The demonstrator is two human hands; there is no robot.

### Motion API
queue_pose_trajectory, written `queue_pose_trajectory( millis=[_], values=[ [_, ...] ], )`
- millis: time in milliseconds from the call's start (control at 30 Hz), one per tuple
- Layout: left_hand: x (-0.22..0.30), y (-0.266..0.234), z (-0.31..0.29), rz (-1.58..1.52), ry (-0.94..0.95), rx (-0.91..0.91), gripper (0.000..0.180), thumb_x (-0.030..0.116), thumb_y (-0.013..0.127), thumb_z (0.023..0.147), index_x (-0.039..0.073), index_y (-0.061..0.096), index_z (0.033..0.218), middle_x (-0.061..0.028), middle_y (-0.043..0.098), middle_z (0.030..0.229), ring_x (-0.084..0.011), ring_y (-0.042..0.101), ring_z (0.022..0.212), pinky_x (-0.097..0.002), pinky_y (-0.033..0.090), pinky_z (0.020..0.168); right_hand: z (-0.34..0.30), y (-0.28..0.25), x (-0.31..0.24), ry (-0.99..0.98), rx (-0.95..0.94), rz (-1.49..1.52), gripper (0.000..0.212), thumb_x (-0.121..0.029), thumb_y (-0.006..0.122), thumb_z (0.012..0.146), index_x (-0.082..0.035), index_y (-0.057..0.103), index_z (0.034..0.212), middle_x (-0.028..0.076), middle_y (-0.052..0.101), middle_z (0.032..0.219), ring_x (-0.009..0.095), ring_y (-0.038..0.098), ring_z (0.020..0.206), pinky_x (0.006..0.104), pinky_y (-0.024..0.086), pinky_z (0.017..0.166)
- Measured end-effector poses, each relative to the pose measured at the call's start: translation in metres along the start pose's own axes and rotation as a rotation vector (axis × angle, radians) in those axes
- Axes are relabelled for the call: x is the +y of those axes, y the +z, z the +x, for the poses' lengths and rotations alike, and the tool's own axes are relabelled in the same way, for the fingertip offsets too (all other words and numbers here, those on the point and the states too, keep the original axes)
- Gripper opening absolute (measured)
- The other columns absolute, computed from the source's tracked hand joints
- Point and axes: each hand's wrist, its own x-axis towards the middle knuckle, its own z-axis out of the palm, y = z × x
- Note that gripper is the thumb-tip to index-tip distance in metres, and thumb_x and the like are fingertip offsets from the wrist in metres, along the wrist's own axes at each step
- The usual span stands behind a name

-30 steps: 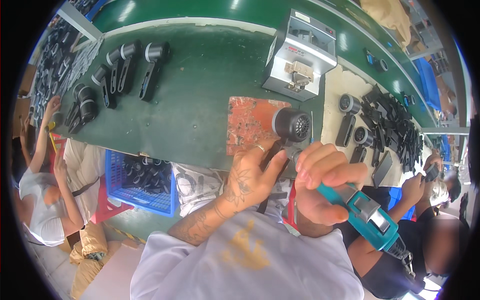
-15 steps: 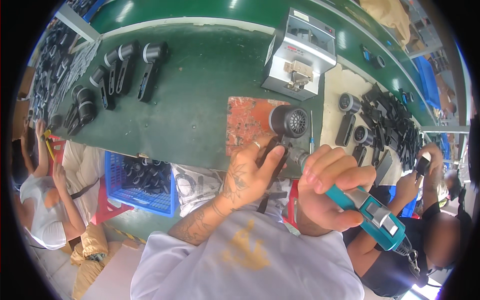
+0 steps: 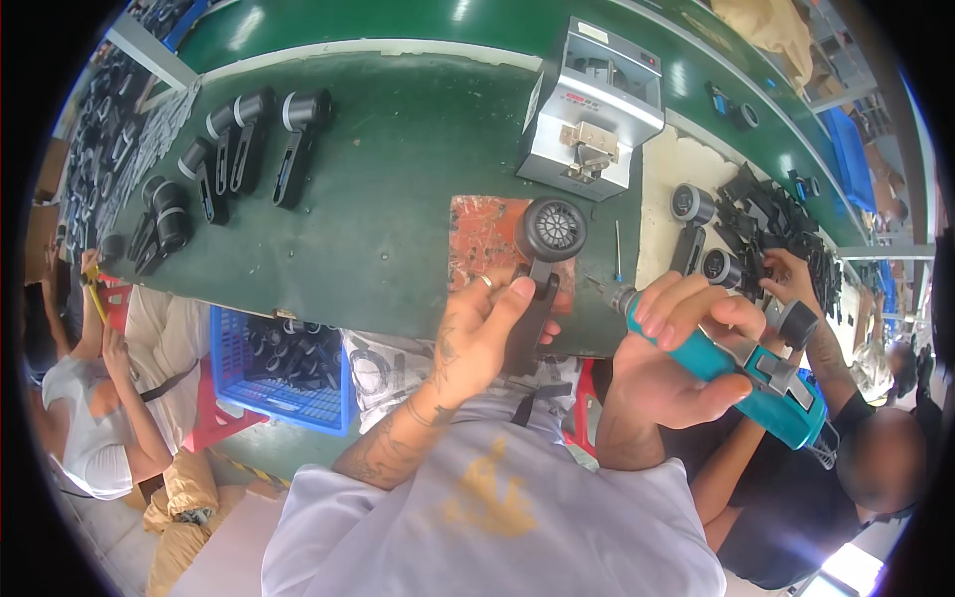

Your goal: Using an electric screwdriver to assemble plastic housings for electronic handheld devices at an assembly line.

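Note:
My left hand (image 3: 476, 336) is wrapped round the black handle of a handheld fan (image 3: 553, 231). The fan's round head, with its spoked grille turned up toward me, lies over a worn orange board (image 3: 479, 239) on the bench. A teal electric screwdriver (image 3: 786, 410) is gripped in my right hand (image 3: 668, 373), its bit pointing up and left. Between the bit's tip and the fan handle there is a gap. A slim hand screwdriver (image 3: 619, 251) lies right of the board.
A grey machine (image 3: 587, 124) stands at the back. Several similar fans (image 3: 300, 144) lie at left. Black parts (image 3: 776, 214) are heaped at right, where a co-worker's hand (image 3: 791, 277) reaches. A blue crate (image 3: 282, 393) sits below the bench; another person (image 3: 109, 398) is at left.
The electric screwdriver has drawn back right from the fan handle. My left hand has turned the fan and shifted it slightly left. The co-worker's hand has moved to the parts heap.

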Motion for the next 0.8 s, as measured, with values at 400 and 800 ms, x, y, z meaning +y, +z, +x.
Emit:
queue_pose_trajectory(
  millis=[400,800],
  values=[
    [-0.001,0.009,0.009,-0.016,0.137,0.064,0.030,0.000,0.069,0.093,0.000,0.049,0.115,-0.0086,0.069,0.097,-0.0130,0.065,0.080,-0.0279,0.053,0.071,-0.008,0.005,0.000,0.082,-0.040,0.139,0.062,-0.059,0.055,0.098,-0.001,0.046,0.117,0.008,0.055,0.076,0.019,0.053,0.066,0.0328,0.046,0.058],
    [0.000,0.000,0.008,-0.323,-0.058,-0.037,0.017,0.013,0.069,0.093,0.002,0.059,0.103,-0.0060,0.065,0.086,-0.0143,0.061,0.074,-0.0292,0.049,0.068,0.003,0.005,-0.018,0.250,-0.027,0.218,0.099,-0.085,0.036,0.088,-0.002,0.043,0.141,0.010,0.057,0.080,0.023,0.053,0.068,0.0373,0.046,0.061]
  ],
)
